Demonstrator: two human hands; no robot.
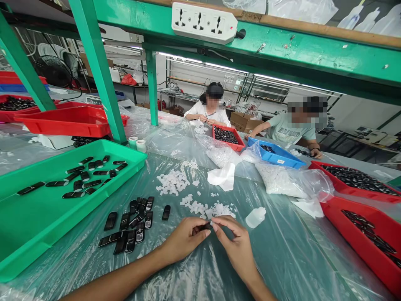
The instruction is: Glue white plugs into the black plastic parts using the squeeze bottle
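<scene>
My left hand (188,235) is closed around a small black casing (206,226), most of it hidden by the fingers. Thumb and fingers of my right hand (233,238) pinch a tiny whitish piece (212,223) against the casing's end. To the left of my hands lies a pile of glossy black casings (131,228), with one single casing (166,212) apart from it. Just beyond my fingers are heaps of small white pieces (173,182) and clear plastic bits (224,210). A white squeeze bottle (255,217) lies on its side near my right hand.
A green tray (62,225) with black casings stands left. Red trays (363,234) line the right side. Across the table two people (210,106) work beside a blue tray (275,156) and bags of white pieces (282,179). A green shelf frame (100,71) rises ahead, with a power strip (203,23).
</scene>
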